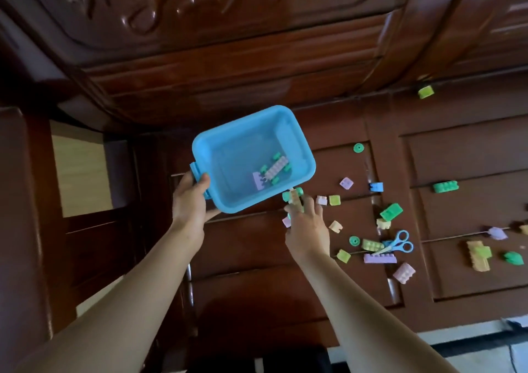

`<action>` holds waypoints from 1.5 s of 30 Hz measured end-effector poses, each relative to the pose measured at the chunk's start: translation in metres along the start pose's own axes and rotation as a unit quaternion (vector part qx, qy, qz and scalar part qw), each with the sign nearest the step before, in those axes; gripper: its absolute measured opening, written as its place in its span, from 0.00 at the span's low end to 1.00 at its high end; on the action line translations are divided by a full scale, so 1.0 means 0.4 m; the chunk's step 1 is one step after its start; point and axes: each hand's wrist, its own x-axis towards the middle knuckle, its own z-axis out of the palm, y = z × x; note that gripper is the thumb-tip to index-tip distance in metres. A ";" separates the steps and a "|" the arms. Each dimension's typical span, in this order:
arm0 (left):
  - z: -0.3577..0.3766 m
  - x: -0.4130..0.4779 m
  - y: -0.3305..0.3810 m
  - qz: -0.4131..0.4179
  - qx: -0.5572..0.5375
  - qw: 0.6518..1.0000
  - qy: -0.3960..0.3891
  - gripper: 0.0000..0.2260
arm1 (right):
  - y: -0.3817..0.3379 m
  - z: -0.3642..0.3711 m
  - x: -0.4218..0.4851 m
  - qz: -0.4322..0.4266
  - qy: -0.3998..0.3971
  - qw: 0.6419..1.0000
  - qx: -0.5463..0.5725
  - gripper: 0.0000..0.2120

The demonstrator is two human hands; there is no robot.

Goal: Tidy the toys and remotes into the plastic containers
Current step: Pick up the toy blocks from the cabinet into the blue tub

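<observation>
My left hand [190, 201] grips the near left edge of a blue plastic container [205, 150], holding it tilted above the dark wooden surface. Inside it lie a lilac wheeled brick piece [275, 167] and a lilac brick [258, 180]. My right hand [307, 227] is closed on a tan toy piece with green wheels [294, 197], just below the container's near right corner. Several pastel building bricks lie scattered to the right, among them a green brick [391, 211], a lilac long brick [380, 258] and a pink brick [403, 272].
Blue-handled scissors [398, 242] lie among the bricks. A tan-and-green block assembly [478, 255] and a green brick [445, 186] sit at the far right, a yellow-green brick [425, 91] near the carved wooden backboard [228, 44]. The surface's near edge runs along the bottom right.
</observation>
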 end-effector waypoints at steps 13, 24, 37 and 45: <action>-0.021 0.027 -0.030 0.048 0.080 0.995 -0.039 0.10 | 0.007 -0.042 -0.081 0.030 0.271 0.958 0.087 0.14; -0.037 -0.039 -0.030 0.340 0.302 0.889 0.055 0.22 | -0.124 -0.137 -0.034 -0.121 0.309 0.934 0.131 0.20; 0.097 -0.094 -0.204 0.503 0.603 0.562 -0.259 0.18 | 0.130 -0.060 0.012 0.057 0.115 0.991 0.025 0.28; 0.179 -0.025 -0.272 0.450 0.669 0.534 -0.255 0.17 | 0.146 -0.023 0.062 -0.034 0.123 0.992 -0.009 0.12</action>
